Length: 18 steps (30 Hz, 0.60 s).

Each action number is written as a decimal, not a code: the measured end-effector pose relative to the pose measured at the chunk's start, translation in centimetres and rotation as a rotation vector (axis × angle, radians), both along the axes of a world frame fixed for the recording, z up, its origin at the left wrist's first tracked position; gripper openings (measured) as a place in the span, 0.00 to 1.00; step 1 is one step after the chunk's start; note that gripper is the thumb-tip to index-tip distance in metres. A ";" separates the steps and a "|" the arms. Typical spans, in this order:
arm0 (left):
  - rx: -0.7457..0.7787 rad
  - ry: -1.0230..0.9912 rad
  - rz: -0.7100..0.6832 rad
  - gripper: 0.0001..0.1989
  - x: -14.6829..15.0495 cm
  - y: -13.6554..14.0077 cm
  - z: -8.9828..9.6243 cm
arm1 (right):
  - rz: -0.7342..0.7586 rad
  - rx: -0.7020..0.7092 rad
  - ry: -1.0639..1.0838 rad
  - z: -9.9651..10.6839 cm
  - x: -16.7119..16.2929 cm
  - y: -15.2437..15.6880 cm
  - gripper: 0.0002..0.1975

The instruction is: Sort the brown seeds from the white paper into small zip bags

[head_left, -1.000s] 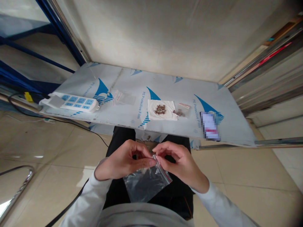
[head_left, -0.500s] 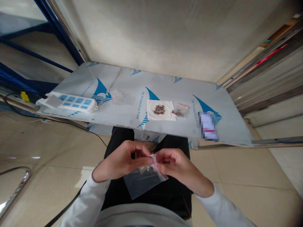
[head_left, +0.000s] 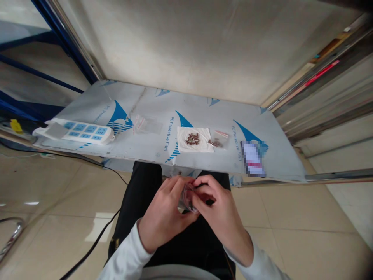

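Note:
Above my lap, a clear zip bag [head_left: 188, 199] is held between both hands, its mouth spread into a rounded opening. My left hand [head_left: 169, 206] wraps around the bag's left side, thumb below and fingers above. At the right rim, my right hand [head_left: 214, 204] is closed with its fingertips at the bag's mouth; whether it also holds something small is hidden. Beyond my hands, small brown screw-like pieces [head_left: 192, 139] lie heaped on a white paper napkin [head_left: 205, 146]. A second zip bag [head_left: 222, 138] with a few similar pieces rests at the napkin's right edge.
The film-covered table [head_left: 140, 149] has its front edge just past my knees. A power strip [head_left: 87, 132] lies at the left, with clear empty bags [head_left: 147, 125] beside it. A phone [head_left: 253, 158], blurred out, is near the right front. A metal upright frames the right side.
The bag hung flat below my fingers with its zip strip pinched; now its mouth is spread open. My left hand has shifted right and wrapped around it. The view has shifted slightly.

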State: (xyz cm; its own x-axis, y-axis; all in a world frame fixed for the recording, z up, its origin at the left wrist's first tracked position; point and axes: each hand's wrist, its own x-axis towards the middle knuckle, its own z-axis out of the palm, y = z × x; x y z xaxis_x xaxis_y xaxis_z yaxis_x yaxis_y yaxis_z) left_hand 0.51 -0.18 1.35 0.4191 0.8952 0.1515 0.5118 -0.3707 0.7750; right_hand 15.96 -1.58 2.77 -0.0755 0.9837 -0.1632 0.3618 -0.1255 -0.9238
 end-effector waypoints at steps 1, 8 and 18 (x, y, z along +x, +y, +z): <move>-0.008 -0.006 -0.005 0.23 0.0 0.2 0.0 | 0.009 0.071 -0.055 0.0 0.2 0.1 0.04; 0.006 0.007 -0.060 0.30 0.3 0.8 -0.3 | 0.261 0.267 -0.351 1.5 1.1 1.3 0.10; -0.070 -0.055 0.312 0.14 -0.1 2.2 -4.0 | 0.011 0.292 -0.479 -5.7 5.6 13.3 0.10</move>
State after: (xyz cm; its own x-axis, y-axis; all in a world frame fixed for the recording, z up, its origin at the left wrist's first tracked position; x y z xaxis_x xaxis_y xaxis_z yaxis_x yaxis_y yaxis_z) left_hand 0.40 2.04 -2.61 0.1153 0.9883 0.0999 0.5491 -0.1472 0.8227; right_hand 21.58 11.75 -2.88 -0.0701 0.9927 0.0979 0.7495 0.1172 -0.6515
